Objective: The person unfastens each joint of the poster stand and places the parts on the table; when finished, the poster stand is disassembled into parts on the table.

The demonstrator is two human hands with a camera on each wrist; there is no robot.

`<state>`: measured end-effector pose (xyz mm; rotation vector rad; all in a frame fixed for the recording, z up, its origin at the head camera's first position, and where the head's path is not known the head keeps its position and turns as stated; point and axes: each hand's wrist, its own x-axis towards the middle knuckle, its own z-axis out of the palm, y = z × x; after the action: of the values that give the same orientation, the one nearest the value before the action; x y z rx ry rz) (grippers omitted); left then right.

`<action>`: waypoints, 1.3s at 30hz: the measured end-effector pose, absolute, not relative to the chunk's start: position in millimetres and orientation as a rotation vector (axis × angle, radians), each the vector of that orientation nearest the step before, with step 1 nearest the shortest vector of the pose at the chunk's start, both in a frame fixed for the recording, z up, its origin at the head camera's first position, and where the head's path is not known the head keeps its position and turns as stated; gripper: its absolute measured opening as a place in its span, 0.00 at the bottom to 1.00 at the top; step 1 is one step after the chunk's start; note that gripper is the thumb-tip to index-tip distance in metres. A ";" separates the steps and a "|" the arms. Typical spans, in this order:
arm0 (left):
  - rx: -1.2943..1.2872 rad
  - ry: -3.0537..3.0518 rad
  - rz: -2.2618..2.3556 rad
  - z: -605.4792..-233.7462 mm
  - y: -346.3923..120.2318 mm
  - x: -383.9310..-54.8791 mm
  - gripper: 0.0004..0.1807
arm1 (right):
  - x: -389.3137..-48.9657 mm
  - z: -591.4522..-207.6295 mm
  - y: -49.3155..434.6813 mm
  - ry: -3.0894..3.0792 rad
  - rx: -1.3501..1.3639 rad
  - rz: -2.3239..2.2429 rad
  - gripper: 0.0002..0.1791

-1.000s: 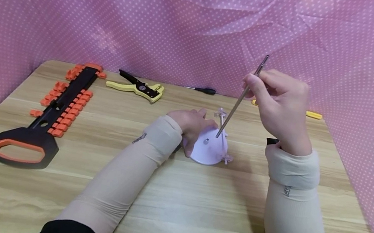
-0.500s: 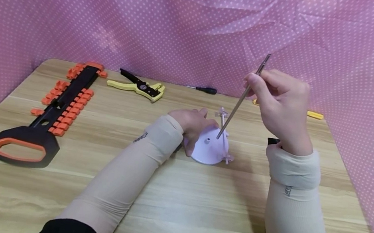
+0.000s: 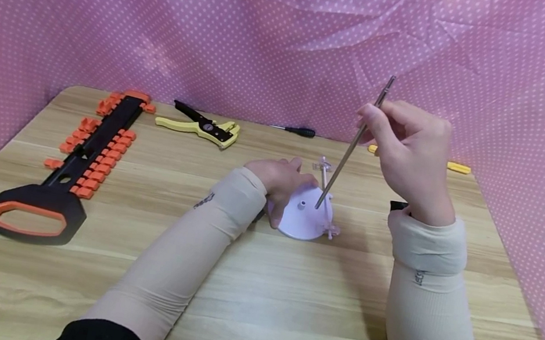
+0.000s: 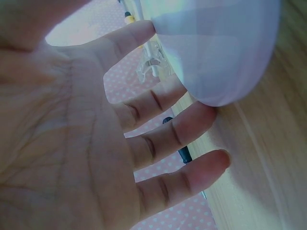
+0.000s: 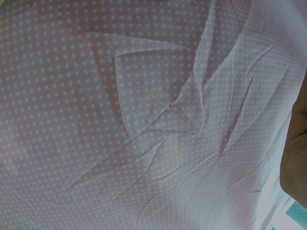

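A pale lilac-white plastic disc [image 3: 291,223] with a short peg near its middle is at the centre of the table. Along its right side runs a thin bar with clear clips [image 3: 331,231] at its ends. My left hand [image 3: 281,183] holds the disc's left side, thumb at the near edge and index finger at the far edge; in the left wrist view several fingertips meet the disc's rim [image 4: 225,98]. Above, my right hand [image 3: 409,152] pinches a slim metal rod [image 3: 349,155], like a chopstick, slanting down. Its lower tip overlaps the disc, right of the peg.
A black rack with orange clips [image 3: 96,149] lies on the left. Yellow-handled wire strippers [image 3: 205,127], a black-handled screwdriver [image 3: 300,132] and a yellow tool [image 3: 458,168] lie along the back edge. Pink dotted cloth [image 3: 292,38] encloses the table's back and sides.
The rod's lower tip has shifted slightly toward the near side over the disc, and its upper end has risen a little. The left hand and disc stay in place.
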<state>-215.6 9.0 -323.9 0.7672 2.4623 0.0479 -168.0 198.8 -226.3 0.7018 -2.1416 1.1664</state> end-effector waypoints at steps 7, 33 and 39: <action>0.765 2.459 0.051 -323.4 8.5 -215.3 0.70 | -168.3 -226.7 199.8 -2.188 0.651 1.152 0.09; 0.747 2.453 0.032 -323.1 9.9 -214.4 0.71 | -173.2 -230.6 204.0 -2.310 0.500 1.128 0.12; 0.757 2.464 0.035 -323.3 9.2 -213.6 0.71 | -175.0 -231.6 204.6 -2.328 0.485 1.127 0.13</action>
<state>-213.6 9.2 -323.3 0.7567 2.4644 0.0352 -175.0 204.6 -231.6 0.4846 -2.3282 1.1271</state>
